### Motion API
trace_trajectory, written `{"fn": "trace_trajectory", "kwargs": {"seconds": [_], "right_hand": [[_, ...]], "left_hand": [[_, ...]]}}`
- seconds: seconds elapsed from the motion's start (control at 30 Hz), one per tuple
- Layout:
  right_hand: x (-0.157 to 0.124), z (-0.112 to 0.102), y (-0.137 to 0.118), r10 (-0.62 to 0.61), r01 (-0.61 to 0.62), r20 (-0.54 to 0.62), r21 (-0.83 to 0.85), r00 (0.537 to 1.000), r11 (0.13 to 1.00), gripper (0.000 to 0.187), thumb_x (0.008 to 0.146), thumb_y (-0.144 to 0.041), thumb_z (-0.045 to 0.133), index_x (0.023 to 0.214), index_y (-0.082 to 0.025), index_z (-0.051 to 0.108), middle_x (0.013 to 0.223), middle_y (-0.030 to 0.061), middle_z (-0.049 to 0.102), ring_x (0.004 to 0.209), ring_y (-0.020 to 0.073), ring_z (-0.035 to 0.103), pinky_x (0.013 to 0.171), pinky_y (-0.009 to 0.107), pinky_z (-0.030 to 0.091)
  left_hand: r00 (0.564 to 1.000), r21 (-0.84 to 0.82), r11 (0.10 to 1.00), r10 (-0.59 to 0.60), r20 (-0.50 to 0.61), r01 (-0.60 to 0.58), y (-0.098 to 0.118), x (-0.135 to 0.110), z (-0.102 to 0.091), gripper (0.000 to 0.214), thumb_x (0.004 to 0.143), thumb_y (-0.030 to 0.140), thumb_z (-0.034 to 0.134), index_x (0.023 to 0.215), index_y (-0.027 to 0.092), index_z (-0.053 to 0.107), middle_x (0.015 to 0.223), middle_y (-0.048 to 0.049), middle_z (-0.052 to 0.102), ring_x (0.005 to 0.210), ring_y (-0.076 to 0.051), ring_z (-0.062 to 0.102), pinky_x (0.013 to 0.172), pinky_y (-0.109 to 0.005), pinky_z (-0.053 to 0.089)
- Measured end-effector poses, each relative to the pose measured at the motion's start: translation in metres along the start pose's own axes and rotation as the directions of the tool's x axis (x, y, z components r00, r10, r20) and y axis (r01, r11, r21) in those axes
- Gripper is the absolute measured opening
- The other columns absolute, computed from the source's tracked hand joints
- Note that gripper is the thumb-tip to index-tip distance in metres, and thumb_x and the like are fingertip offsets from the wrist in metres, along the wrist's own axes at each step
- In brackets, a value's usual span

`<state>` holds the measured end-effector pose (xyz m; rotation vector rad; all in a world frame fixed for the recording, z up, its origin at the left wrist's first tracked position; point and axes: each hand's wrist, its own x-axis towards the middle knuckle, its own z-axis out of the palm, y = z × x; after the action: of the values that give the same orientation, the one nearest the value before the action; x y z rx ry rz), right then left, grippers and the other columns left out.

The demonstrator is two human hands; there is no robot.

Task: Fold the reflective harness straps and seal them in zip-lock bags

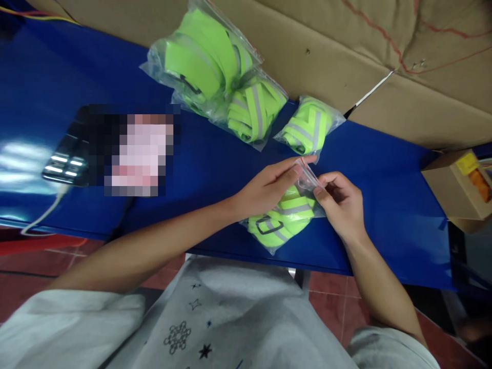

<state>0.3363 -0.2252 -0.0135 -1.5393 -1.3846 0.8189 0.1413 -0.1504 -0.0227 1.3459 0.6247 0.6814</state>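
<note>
A clear zip-lock bag (307,179) with a red line along its top lies at the table's near edge. Inside it is a folded neon-green strap (294,207) with a grey reflective stripe and a black buckle. My left hand (265,187) pinches one end of the bag's top edge between thumb and fingers. At the other end of that edge, my right hand (340,202) grips the plastic with thumb and curled fingers. Just beyond my hands rests another bagged green strap (309,125).
Several more bagged green straps (209,56) are heaped at the back against brown cardboard (307,51). A black phone (67,161) with a white cable lies on the blue table (184,169) at left, beside a blurred-out patch. A small cardboard box (457,187) stands at right.
</note>
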Motion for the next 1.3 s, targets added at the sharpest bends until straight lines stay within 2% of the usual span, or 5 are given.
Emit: {"fn": "trace_trajectory", "kwargs": {"seconds": [0.43, 0.83, 1.0, 1.1, 1.3], "right_hand": [[-0.001, -0.006, 0.001, -0.033, 0.034, 0.062, -0.015, 0.998, 0.999, 0.012, 0.091, -0.023, 0.072, 0.082, -0.022, 0.064, 0.071, -0.0034, 0.057, 0.061, 0.0094, 0.047, 0.056, 0.026, 0.037], [-0.002, -0.006, 0.006, 0.019, -0.023, 0.129, 0.031, 0.992, 0.999, 0.012, 0.092, -0.027, 0.074, 0.086, -0.022, 0.065, 0.076, -0.0013, 0.068, 0.068, 0.0132, 0.062, 0.064, 0.028, 0.045], [-0.001, -0.005, 0.004, 0.019, -0.027, 0.137, 0.056, 0.99, 0.998, 0.015, 0.093, -0.029, 0.074, 0.084, -0.021, 0.064, 0.073, -0.0019, 0.067, 0.065, 0.0117, 0.06, 0.061, 0.026, 0.044], [-0.001, -0.003, 0.003, -0.005, -0.001, 0.119, 0.052, 0.993, 0.999, 0.013, 0.093, -0.027, 0.072, 0.084, -0.021, 0.065, 0.068, -0.0034, 0.062, 0.06, 0.0098, 0.056, 0.057, 0.024, 0.042], [-0.003, 0.001, 0.003, -0.007, 0.002, 0.1, 0.049, 0.995, 0.999, 0.012, 0.094, -0.028, 0.071, 0.087, -0.021, 0.067, 0.068, -0.0038, 0.061, 0.058, 0.0085, 0.054, 0.054, 0.022, 0.042]], "left_hand": [[0.995, 0.064, 0.997, -0.042, 0.086, 0.036, -0.007, -0.002, 0.005, 0.065, 0.106, 0.057, 0.047, 0.159, 0.019, 0.051, 0.111, -0.0059, 0.077, 0.082, -0.017, 0.064, 0.077, -0.028, 0.049], [0.978, 0.075, 0.997, -0.036, 0.206, 0.021, -0.018, -0.001, 0.008, 0.061, 0.108, 0.044, 0.045, 0.165, 0.022, 0.04, 0.154, -0.0089, 0.06, 0.129, -0.022, 0.062, 0.112, -0.037, 0.049], [0.969, 0.196, 0.981, -0.057, 0.239, 0.009, -0.014, -0.004, 0.007, 0.063, 0.107, 0.043, 0.046, 0.166, 0.022, 0.036, 0.111, -0.0048, 0.073, 0.093, -0.017, 0.065, 0.087, -0.031, 0.052], [0.95, 0.301, 0.954, -0.11, 0.293, 0.017, -0.008, -0.005, 0.006, 0.073, 0.104, 0.039, 0.052, 0.169, 0.019, 0.026, 0.076, 0.0047, 0.057, 0.065, -0.012, 0.047, 0.065, -0.025, 0.039], [0.935, 0.311, 0.951, -0.11, 0.337, 0.0, -0.004, -0.006, 0.005, 0.073, 0.1, 0.037, 0.055, 0.166, 0.016, 0.031, 0.071, 0.0071, 0.047, 0.059, -0.011, 0.038, 0.058, -0.024, 0.032]]}}
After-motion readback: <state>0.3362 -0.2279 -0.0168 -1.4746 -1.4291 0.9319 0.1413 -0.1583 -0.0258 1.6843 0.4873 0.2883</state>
